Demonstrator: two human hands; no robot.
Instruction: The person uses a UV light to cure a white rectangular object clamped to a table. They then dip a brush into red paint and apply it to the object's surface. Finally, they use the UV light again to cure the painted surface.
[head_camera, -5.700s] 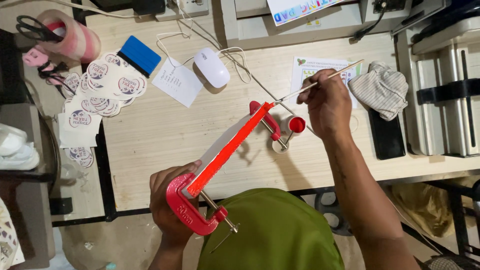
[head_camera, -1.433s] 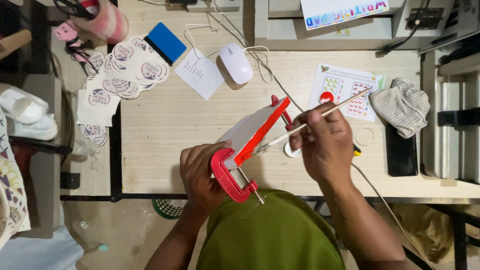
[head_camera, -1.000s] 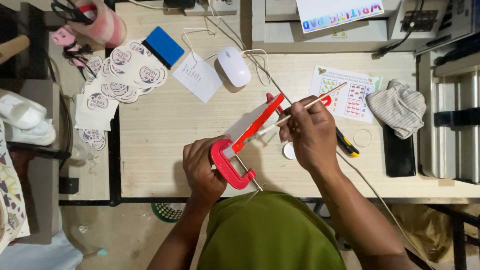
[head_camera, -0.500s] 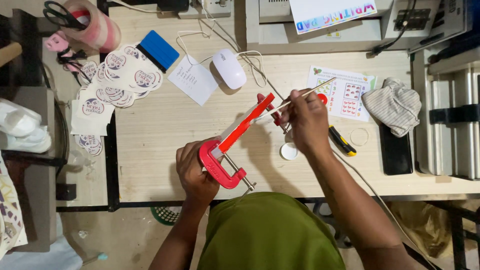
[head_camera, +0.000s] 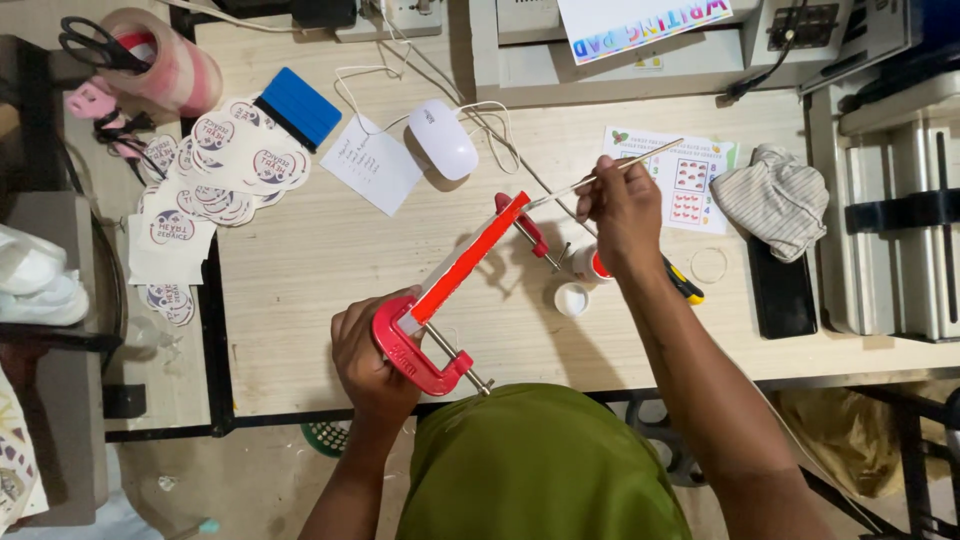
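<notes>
Above the desk's near edge (head_camera: 560, 375), left hand (head_camera: 372, 350) gripping red clamp (head_camera: 425, 345), right hand (head_camera: 622, 210) pinching thin brush (head_camera: 600, 178), bare wood between.

Lighting: even, bright overhead light on my counter (head_camera: 330, 300); soft short shadows under my clamp (head_camera: 450, 290). Image sharp centrally; slight wide-angle bending at the edges, no glare.

Bare desk (head_camera: 330, 290) left of red clamp (head_camera: 450, 290): free passage. Right side crowded: white cap (head_camera: 571, 299), utility knife (head_camera: 684, 283), cloth (head_camera: 775, 198).
</notes>
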